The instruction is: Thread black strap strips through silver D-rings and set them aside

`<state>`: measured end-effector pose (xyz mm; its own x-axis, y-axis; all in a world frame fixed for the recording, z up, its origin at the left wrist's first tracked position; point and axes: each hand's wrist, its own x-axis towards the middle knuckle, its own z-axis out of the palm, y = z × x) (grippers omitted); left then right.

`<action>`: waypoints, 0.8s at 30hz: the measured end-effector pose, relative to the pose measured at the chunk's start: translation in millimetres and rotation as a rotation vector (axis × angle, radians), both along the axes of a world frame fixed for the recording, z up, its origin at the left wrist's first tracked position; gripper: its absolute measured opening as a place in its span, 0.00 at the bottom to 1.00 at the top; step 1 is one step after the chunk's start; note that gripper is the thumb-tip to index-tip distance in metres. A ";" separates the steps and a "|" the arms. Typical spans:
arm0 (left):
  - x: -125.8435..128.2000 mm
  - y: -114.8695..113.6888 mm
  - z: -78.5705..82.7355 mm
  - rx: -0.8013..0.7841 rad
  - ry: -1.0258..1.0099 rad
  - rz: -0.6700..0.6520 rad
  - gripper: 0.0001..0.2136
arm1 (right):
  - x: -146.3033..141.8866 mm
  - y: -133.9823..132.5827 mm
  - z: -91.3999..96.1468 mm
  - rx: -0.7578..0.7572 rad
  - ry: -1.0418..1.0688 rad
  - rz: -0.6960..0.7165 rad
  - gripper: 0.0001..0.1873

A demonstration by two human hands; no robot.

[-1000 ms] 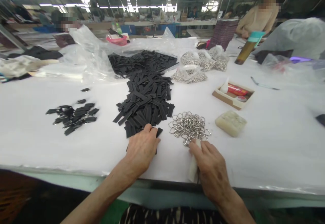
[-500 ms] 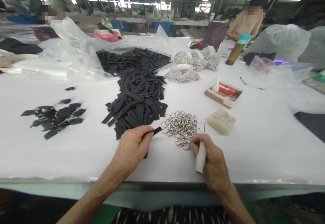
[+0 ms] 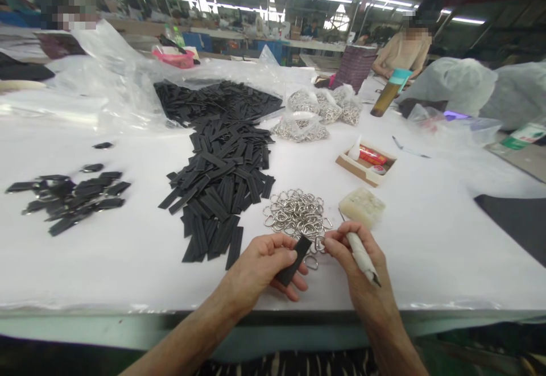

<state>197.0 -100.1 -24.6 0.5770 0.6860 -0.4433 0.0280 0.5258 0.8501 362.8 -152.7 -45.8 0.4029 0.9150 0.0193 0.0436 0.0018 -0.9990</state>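
My left hand (image 3: 262,265) is closed on a single black strip (image 3: 294,260), lifted off the white table. My right hand (image 3: 356,256) grips a white-wrapped tool (image 3: 362,257) with a dark tip and pinches at a metal D-ring at the near edge of the ring heap (image 3: 296,214). The two hands are close together near the table's front edge. Just left of the rings lies the big pile of black strips (image 3: 222,177), which runs back to a clear plastic sheet.
A small heap of finished black pieces (image 3: 68,197) lies at the left. A pale block (image 3: 362,206), a small tray with a glue tube (image 3: 365,161), bags of rings (image 3: 318,111) and a bottle (image 3: 386,94) stand right and behind. A person (image 3: 401,52) works at the far right.
My left hand has picked one black strip off the pile's edge and brought it toward the right hand. My right hand has turned the tool and reached into the rings.
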 end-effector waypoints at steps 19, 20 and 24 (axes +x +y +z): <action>7.1 -6.6 2.0 -0.019 -0.045 -0.027 0.10 | -4.3 -3.3 4.2 0.030 -0.266 -0.043 0.07; 7.8 -7.2 2.0 -0.028 -0.057 -0.019 0.10 | -4.1 -4.0 3.8 0.030 -0.273 -0.038 0.06; 4.7 -8.7 1.2 -0.063 -0.076 0.008 0.11 | -4.9 -2.0 1.7 0.040 -0.282 0.000 0.05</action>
